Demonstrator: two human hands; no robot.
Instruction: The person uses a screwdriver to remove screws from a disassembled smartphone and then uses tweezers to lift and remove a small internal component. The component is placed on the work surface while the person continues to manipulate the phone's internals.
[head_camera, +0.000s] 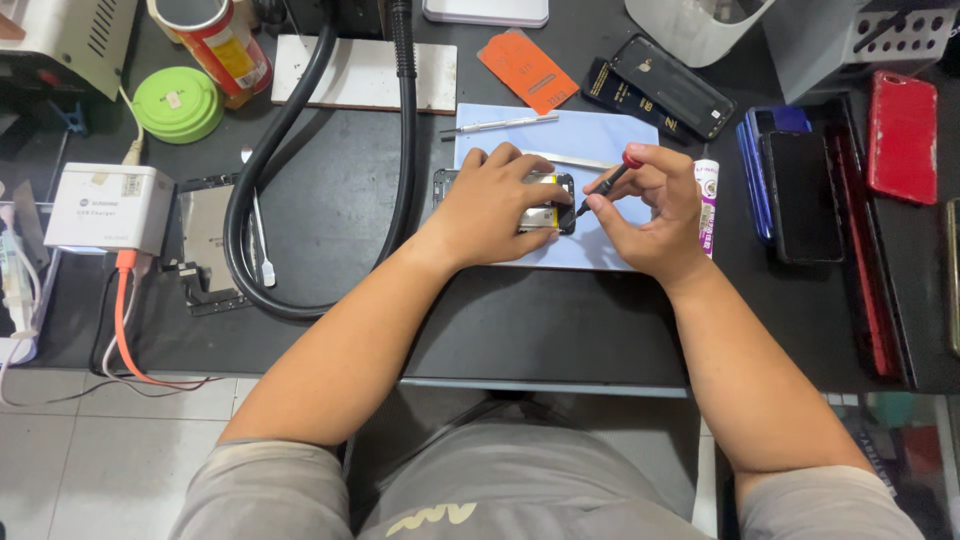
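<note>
An opened black phone (553, 216) lies on a light blue mat (590, 140) in the middle of the dark bench. My left hand (495, 200) presses down flat on it and covers most of it. A small screwdriver (607, 183) with a black shaft and red cap is pinched in my right hand (650, 205). Its tip points down at the phone's right end.
Tweezers (500, 125) and a metal strip lie at the mat's far edge. A white glue tube (707, 190), stacked phones (790, 185) and a red phone (902, 135) sit to the right. A thick black hose (330, 150), a phone frame (205, 240) and a white charger box (105, 208) are on the left.
</note>
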